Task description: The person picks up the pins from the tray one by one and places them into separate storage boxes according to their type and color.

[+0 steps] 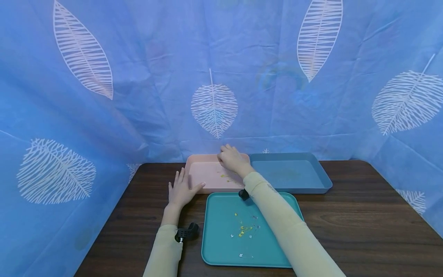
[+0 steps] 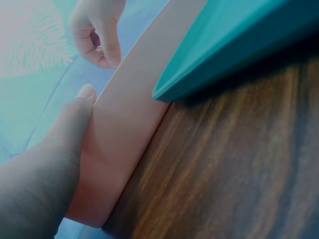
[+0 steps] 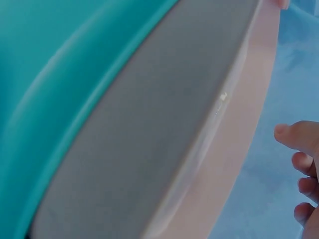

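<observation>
My left hand rests at the left front corner of the pink tray, fingers straight, its thumb against the tray's front wall. Above the right part of that tray is my right hand, fingers bent. In the left wrist view its thumb and fingertips come close together; whether they hold anything tiny cannot be made out. A few small yellow pieces lie in the pink tray. In the right wrist view a pale, thin-stemmed piece shows at its rim. Several yellow pieces and silvery pieces are scattered on the teal tray.
A blue-grey tray adjoins the pink one on the right. The teal tray sits in front of both, partly under the right forearm. All stand on a dark wooden table, with a blue leaf-patterned cloth hanging behind.
</observation>
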`<state>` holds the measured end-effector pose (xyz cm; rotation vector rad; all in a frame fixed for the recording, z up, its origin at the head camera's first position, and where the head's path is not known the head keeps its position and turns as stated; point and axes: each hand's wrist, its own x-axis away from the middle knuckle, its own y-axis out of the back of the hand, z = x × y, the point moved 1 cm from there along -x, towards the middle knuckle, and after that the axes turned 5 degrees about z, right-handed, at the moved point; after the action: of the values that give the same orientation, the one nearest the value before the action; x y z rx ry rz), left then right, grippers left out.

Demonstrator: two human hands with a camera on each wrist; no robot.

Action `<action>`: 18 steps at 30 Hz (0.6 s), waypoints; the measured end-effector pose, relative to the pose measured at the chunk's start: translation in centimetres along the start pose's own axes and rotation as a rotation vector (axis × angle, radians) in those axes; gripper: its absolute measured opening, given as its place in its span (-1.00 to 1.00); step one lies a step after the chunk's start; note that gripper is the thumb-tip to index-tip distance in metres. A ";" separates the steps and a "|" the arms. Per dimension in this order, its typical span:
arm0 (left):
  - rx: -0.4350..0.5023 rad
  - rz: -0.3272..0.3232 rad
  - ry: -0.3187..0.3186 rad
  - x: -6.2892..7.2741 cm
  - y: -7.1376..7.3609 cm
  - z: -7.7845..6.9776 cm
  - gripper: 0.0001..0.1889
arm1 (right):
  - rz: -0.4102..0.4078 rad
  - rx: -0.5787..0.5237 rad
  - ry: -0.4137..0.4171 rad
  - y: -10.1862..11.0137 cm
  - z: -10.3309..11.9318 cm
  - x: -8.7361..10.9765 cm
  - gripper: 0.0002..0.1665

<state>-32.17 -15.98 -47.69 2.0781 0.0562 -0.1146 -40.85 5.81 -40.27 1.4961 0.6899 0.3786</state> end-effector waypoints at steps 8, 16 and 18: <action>-0.005 0.011 0.008 0.1 0.2 -0.1 0.10 | -0.011 -0.018 0.005 0.4 0.5 0.1 -0.80; -0.022 0.003 0.004 -0.1 0.1 0.0 0.11 | -0.065 -0.004 0.032 0.5 0.7 0.6 -0.81; -0.021 0.000 0.005 0.0 0.1 0.0 0.11 | -0.081 0.006 0.040 0.7 0.8 0.8 -0.82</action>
<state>-32.18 -15.96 -47.61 2.0575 0.0601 -0.1082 -39.59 5.77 -39.83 1.4646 0.7821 0.3454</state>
